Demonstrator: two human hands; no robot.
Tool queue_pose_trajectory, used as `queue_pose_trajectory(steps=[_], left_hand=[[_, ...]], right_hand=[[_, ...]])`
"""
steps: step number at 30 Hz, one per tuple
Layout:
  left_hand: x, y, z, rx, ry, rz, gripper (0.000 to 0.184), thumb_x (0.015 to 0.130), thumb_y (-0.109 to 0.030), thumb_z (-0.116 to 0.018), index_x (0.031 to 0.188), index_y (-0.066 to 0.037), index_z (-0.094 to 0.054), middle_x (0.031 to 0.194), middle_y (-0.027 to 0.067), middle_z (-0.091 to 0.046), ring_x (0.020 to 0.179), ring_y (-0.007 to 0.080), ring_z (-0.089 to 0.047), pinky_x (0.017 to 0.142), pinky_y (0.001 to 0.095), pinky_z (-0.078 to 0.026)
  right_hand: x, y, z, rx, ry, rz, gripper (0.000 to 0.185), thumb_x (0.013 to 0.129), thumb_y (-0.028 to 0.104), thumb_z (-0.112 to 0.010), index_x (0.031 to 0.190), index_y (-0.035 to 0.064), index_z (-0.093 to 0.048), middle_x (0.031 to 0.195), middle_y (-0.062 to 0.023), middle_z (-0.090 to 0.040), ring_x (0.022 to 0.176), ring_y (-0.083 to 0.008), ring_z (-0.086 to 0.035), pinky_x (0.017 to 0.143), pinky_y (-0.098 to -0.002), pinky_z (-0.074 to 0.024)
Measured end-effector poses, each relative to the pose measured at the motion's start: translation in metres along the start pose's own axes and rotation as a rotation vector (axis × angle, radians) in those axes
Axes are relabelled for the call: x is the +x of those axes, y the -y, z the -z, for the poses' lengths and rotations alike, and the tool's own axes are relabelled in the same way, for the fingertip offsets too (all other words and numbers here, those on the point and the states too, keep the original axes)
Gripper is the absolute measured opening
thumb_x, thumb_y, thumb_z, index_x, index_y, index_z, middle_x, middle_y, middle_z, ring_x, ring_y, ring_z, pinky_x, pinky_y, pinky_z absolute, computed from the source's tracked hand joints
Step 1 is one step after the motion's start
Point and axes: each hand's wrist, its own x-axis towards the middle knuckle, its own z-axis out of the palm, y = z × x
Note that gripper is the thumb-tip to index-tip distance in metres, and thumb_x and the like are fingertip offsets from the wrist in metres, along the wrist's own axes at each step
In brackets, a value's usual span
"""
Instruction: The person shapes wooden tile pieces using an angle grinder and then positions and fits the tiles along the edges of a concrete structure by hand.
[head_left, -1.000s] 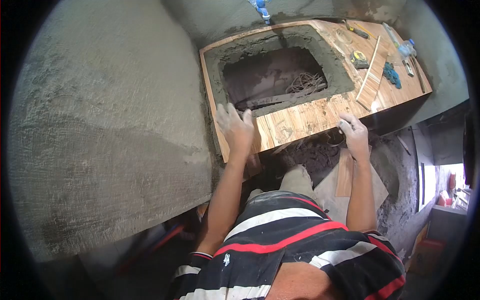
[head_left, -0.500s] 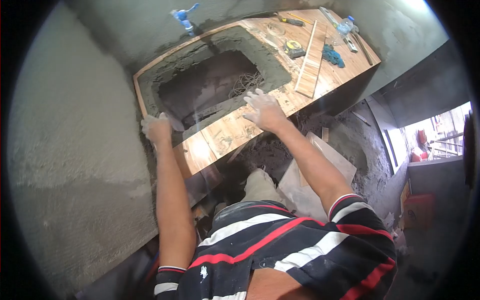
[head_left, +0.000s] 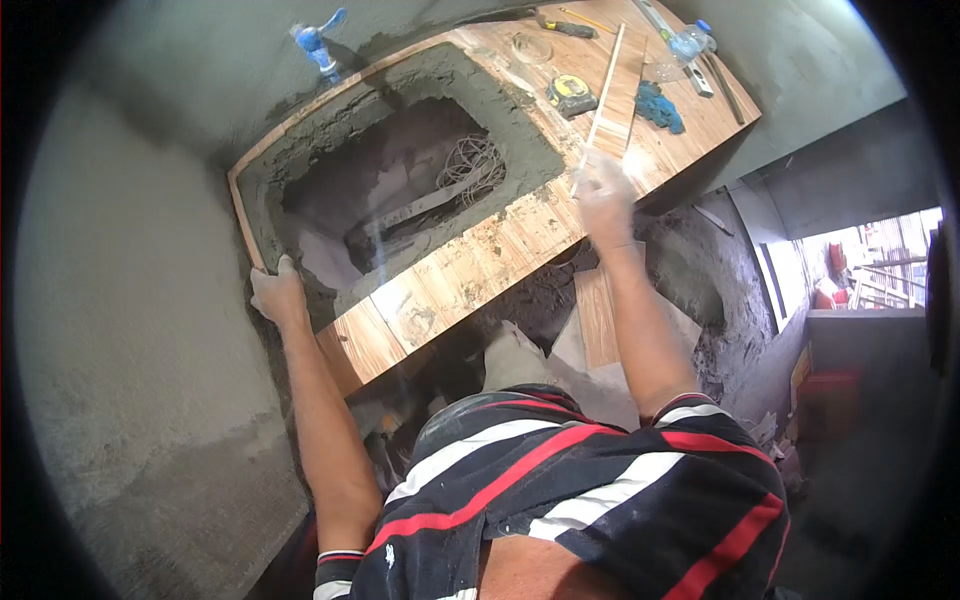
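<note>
My left hand (head_left: 280, 292) is closed at the near end of a narrow wood-grain edging strip (head_left: 238, 205), which borders the left side of a counter opening. Wet grey mortar (head_left: 535, 150) surrounds the opening. My right hand (head_left: 606, 195), blurred by motion, has its fingers curled at the near end of a loose wood-grain tile strip (head_left: 618, 100). This strip lies lengthwise on the wood-grain tiled countertop (head_left: 500, 235). Left of it is a yellow and black tape measure (head_left: 572, 93); a blue-green cloth (head_left: 658, 108) lies to its right.
A blue-handled tap (head_left: 316, 48) projects from the wall. Coiled cord (head_left: 470, 168) hangs in the opening. At the counter's back are a hammer (head_left: 566, 27), a clear bottle (head_left: 690, 42) and a spirit level (head_left: 698, 80). Boards (head_left: 597, 315) lie on the floor below.
My right hand has moved right from the counter's front edge to the loose strip, and its fingers have curled. My left hand has closed at the edging strip's end. The view has shifted.
</note>
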Motion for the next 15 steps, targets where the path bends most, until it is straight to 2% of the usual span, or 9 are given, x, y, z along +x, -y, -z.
queue_pose_trajectory(steps=[2, 5, 7, 9, 11, 12, 14, 15], left_hand=[[0.001, 0.006, -0.005, 0.003, 0.014, 0.009, 0.068, 0.092, -0.038, -0.072, 0.139, 0.009, -0.055, 0.133, 0.0289, -0.063, 0.125, 0.0504, -0.055, 0.11, 0.0524, -0.042], [0.009, 0.021, -0.019, -0.01, -0.033, -0.031, 0.067, 0.092, -0.038, -0.072, 0.138, 0.009, -0.056, 0.134, 0.029, -0.063, 0.126, 0.0515, -0.055, 0.109, 0.0526, -0.042], [0.009, 0.025, -0.022, 0.003, -0.078, -0.074, 0.064, 0.092, -0.038, -0.072, 0.134, 0.009, -0.058, 0.136, 0.0297, -0.062, 0.127, 0.0516, -0.054, 0.109, 0.0528, -0.042], [0.008, 0.027, -0.022, 0.008, -0.082, -0.066, 0.063, 0.092, -0.037, -0.071, 0.134, 0.009, -0.058, 0.136, 0.0304, -0.062, 0.126, 0.051, -0.055, 0.109, 0.0529, -0.042], [0.009, 0.024, -0.02, 0.013, -0.098, -0.055, 0.063, 0.092, -0.037, -0.071, 0.133, 0.009, -0.059, 0.135, 0.0311, -0.063, 0.125, 0.0505, -0.057, 0.109, 0.0529, -0.042], [0.008, 0.022, -0.017, -0.055, -0.047, -0.065, 0.063, 0.092, -0.036, -0.07, 0.134, 0.009, -0.058, 0.134, 0.032, -0.063, 0.124, 0.0502, -0.058, 0.108, 0.0528, -0.043], [0.01, 0.026, -0.009, -0.154, 0.001, -0.05, 0.064, 0.092, -0.035, -0.07, 0.135, 0.01, -0.058, 0.13, 0.0336, -0.064, 0.121, 0.0501, -0.061, 0.107, 0.0528, -0.045], [0.01, 0.024, -0.008, -0.197, 0.006, -0.032, 0.064, 0.091, -0.035, -0.069, 0.134, 0.011, -0.058, 0.128, 0.0344, -0.065, 0.12, 0.0503, -0.062, 0.106, 0.0529, -0.046]], right_hand=[[0.003, -0.02, 0.015, -0.03, -0.003, -0.086, 0.028, 0.091, 0.015, -0.075, 0.115, 0.0022, -0.072, 0.112, -0.0176, -0.074, 0.107, -0.0352, -0.07, 0.091, -0.0427, -0.0561], [0.003, -0.005, 0.031, 0.074, 0.026, -0.13, 0.026, 0.096, 0.014, -0.071, 0.119, 0.0012, -0.071, 0.114, -0.0188, -0.073, 0.106, -0.0349, -0.071, 0.097, -0.0408, -0.0541], [-0.011, 0.02, 0.025, 0.142, 0.146, 0.029, 0.027, 0.092, 0.013, -0.073, 0.115, 0.0001, -0.072, 0.113, -0.0191, -0.073, 0.108, -0.0363, -0.069, 0.095, -0.0436, -0.0541], [-0.029, 0.033, 0.009, 0.185, 0.189, 0.052, 0.027, 0.093, 0.014, -0.072, 0.116, -0.0003, -0.071, 0.115, -0.0192, -0.072, 0.111, -0.0374, -0.067, 0.098, -0.0438, -0.0526], [-0.044, 0.043, -0.006, 0.233, 0.275, 0.174, 0.033, 0.094, 0.02, -0.072, 0.12, 0.0003, -0.071, 0.124, -0.019, -0.07, 0.123, -0.0375, -0.063, 0.105, -0.0465, -0.0483], [-0.049, 0.052, -0.006, 0.257, 0.282, 0.184, 0.033, 0.094, 0.02, -0.072, 0.12, 0.0003, -0.071, 0.124, -0.019, -0.07, 0.123, -0.0375, -0.063, 0.105, -0.0465, -0.0483], [-0.069, 0.079, -0.008, 0.228, 0.554, 0.309, 0.046, 0.094, 0.029, -0.072, 0.131, 0.0021, -0.067, 0.14, -0.0192, -0.063, 0.138, -0.0377, -0.053, 0.114, -0.0522, -0.0393], [-0.08, 0.089, -0.01, 0.269, 0.571, 0.325, 0.046, 0.094, 0.029, -0.072, 0.131, 0.0021, -0.067, 0.14, -0.0192, -0.063, 0.138, -0.0377, -0.053, 0.114, -0.0522, -0.0393]])
